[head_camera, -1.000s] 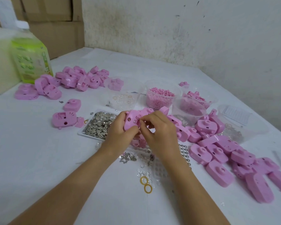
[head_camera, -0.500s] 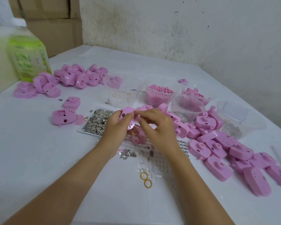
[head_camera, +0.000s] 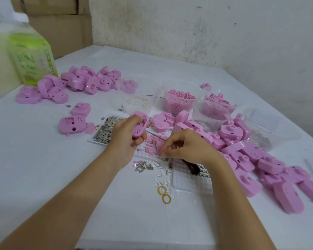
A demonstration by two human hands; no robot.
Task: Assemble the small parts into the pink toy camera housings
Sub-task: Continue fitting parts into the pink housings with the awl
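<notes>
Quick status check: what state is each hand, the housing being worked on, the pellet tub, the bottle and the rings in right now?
left hand, grips the held housing.
held housing, in the air, tilted.
right hand, fingertips down in the small pink parts; grasp unclear.
small pink parts, loose, unsorted heap.
pellet tub, uncovered, well filled.
bottle, upright, capped.
yellow rings, lying flat, touching each other.

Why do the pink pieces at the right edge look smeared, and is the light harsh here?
Head view: the pink housings at lower right and the green bottle are smeared, likely from head movement and the wide lens; the left hand and right hand mid-frame look sharper; light is soft, shadows faint, no glare.
</notes>
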